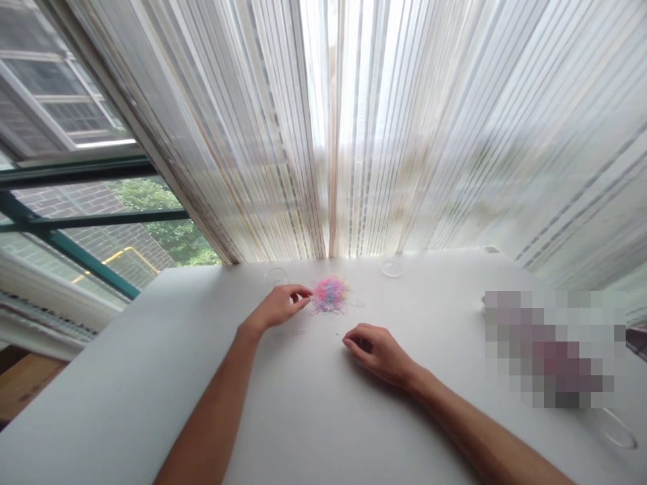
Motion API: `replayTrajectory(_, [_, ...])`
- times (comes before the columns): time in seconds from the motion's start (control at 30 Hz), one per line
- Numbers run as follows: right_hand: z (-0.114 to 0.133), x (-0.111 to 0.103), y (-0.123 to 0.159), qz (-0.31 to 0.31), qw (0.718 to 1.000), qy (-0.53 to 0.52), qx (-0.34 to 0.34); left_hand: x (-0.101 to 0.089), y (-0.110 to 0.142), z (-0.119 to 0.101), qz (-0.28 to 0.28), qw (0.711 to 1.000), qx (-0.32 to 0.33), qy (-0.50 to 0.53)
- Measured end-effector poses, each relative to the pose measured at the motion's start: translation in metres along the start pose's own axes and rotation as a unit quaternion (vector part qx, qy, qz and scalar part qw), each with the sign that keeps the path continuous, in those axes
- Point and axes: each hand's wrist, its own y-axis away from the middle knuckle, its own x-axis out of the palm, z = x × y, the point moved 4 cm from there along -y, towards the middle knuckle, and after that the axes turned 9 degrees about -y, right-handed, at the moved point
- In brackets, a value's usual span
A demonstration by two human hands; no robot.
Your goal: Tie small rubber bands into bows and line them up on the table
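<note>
Multicoloured pile (330,295) | just beside left fingers (301,290), contact unclear | beyond right fingers (358,349)

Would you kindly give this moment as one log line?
left hand: at left edge of colourful pile | right hand: apart from pile, on nearer side | grip: both unclear | surface: white table

The left hand (280,305) has thumb and forefinger nearly meeting at the colourful pile's (330,294) left edge. The right hand (378,351), fingers curled, lies to the pile's right and nearer the wearer. Both forearms (216,394) slant inward toward the pile.
</note>
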Motion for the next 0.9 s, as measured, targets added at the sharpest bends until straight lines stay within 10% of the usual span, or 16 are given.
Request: replayTrajectory(0.9, [0.000, 0.000, -0.001, 0.005, 1.000, 0.006, -0.003, 0.010, -0.021, 0.001, 0.002, 0.996, -0.035, -0.087])
